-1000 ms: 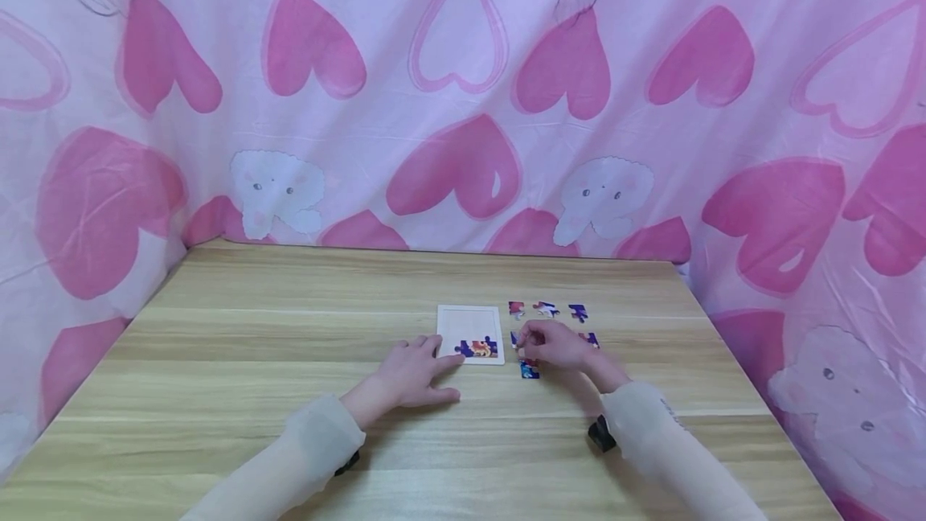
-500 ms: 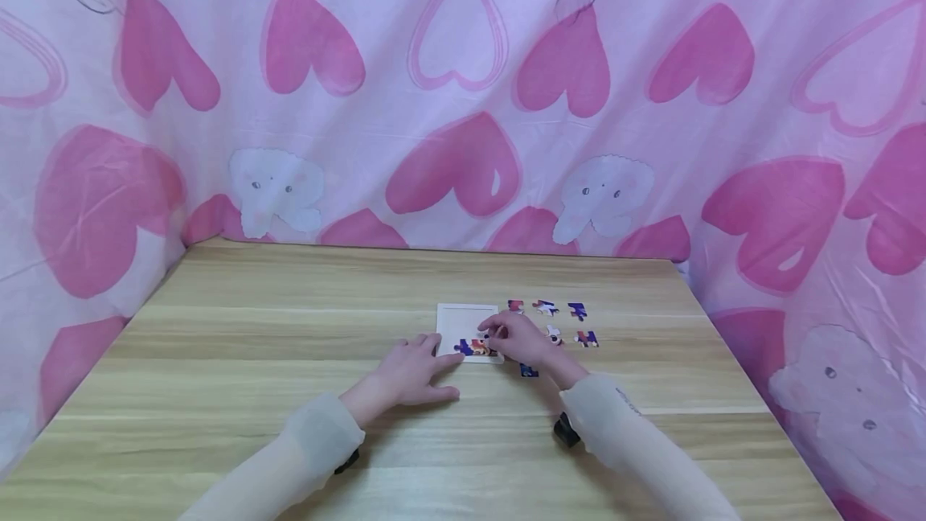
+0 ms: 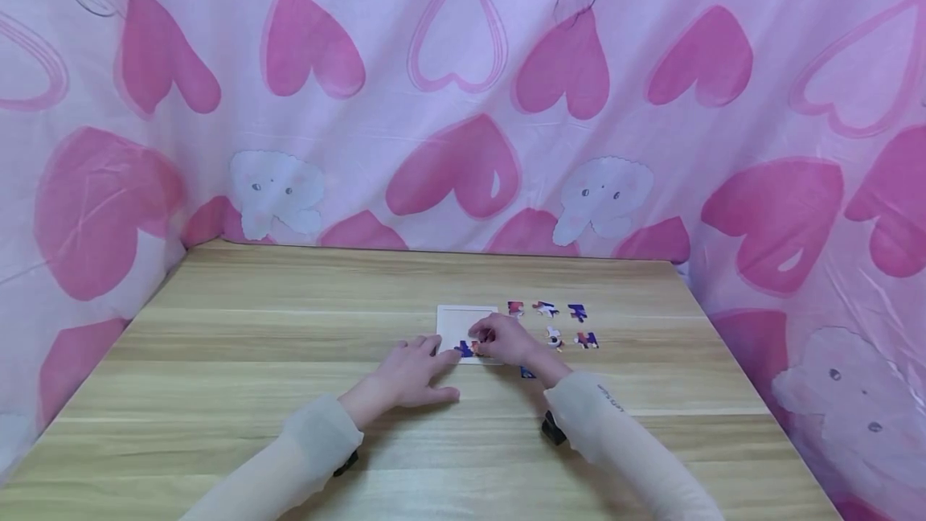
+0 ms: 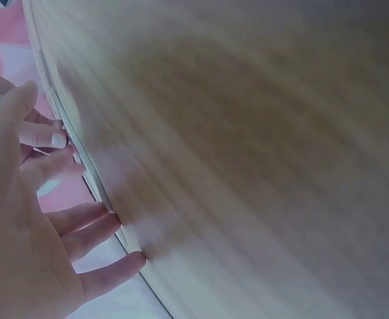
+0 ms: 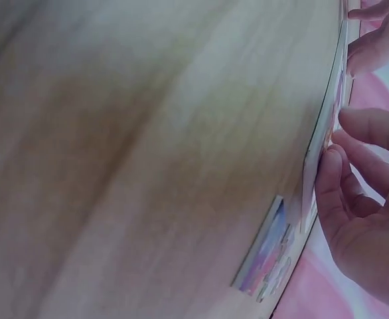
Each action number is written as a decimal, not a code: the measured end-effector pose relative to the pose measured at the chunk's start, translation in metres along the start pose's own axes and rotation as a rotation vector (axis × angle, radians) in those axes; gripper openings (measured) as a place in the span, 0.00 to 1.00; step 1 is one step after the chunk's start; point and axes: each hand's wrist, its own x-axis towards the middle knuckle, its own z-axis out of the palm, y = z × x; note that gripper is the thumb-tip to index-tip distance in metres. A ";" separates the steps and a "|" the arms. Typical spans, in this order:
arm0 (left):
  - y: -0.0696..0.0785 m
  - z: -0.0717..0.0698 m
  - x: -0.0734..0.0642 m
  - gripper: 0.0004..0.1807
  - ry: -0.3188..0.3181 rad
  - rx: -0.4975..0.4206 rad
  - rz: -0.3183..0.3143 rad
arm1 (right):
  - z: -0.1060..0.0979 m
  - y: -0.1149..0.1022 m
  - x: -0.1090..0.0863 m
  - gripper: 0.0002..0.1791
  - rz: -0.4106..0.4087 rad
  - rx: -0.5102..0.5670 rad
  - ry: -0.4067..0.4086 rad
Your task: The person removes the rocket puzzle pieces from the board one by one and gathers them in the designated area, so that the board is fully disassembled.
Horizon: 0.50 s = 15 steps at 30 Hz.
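Fingers of right hand (image 3: 506, 342) pinch a piece (image 3: 483, 338) over the tray (image 3: 463, 317); left hand (image 3: 408, 372) fingers lie straight, touching tray's edge on tabletop (image 3: 289, 328).

A close, blurred view along a light wooden tabletop (image 4: 247, 146), which fills most of the frame and tilts steeply. At the lower left, the person's left hand (image 4: 28, 246) lies open, its fingers (image 4: 108, 272) spread and relaxed, the tips touching a thin pale edge (image 4: 91, 176) on the table. Pink and white fabric (image 4: 62, 199) shows between the fingers.
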 end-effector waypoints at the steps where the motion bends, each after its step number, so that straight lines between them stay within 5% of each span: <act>1: 0.000 0.000 0.000 0.39 0.002 -0.010 -0.009 | 0.000 -0.001 0.000 0.14 0.001 -0.007 -0.004; 15: 0.000 0.001 0.001 0.42 0.006 -0.016 -0.038 | -0.001 -0.007 0.002 0.07 0.021 -0.165 -0.035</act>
